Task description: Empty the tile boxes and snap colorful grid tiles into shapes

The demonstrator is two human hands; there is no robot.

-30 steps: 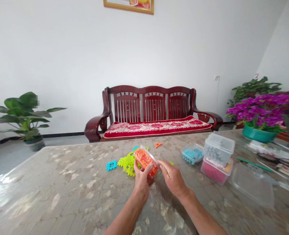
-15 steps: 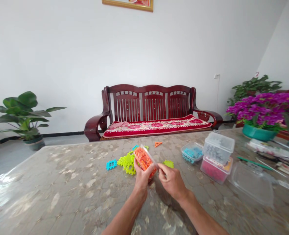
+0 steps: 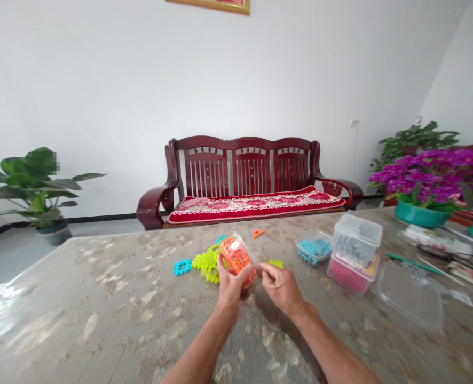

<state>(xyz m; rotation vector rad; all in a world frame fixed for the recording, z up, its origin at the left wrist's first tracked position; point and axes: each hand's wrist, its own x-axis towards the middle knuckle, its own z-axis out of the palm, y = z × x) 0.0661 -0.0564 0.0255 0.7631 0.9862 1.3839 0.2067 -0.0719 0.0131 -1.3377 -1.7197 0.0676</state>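
Observation:
My left hand (image 3: 229,287) is wrapped round a clear plastic box of orange pieces (image 3: 238,258), tilted above the marbled table (image 3: 100,309). My right hand (image 3: 280,288) pinches the box's near right corner or its lid edge with thumb and fingertips. Just behind the box lie lime green snap pieces (image 3: 206,264), a blue piece (image 3: 181,266), another green piece (image 3: 275,263) and an orange triangle (image 3: 258,233).
To the right stand an open tub of blue pieces (image 3: 313,247), a lidded box of grey pieces (image 3: 355,238) stacked on a pink-filled box (image 3: 351,273), and a loose clear lid (image 3: 410,296). Purple flowers (image 3: 432,184), cables and a wooden bench (image 3: 244,184) lie beyond.
The box has tipped more upright and drawn slightly closer. My right hand has moved from the box's side to pinching its near corner.

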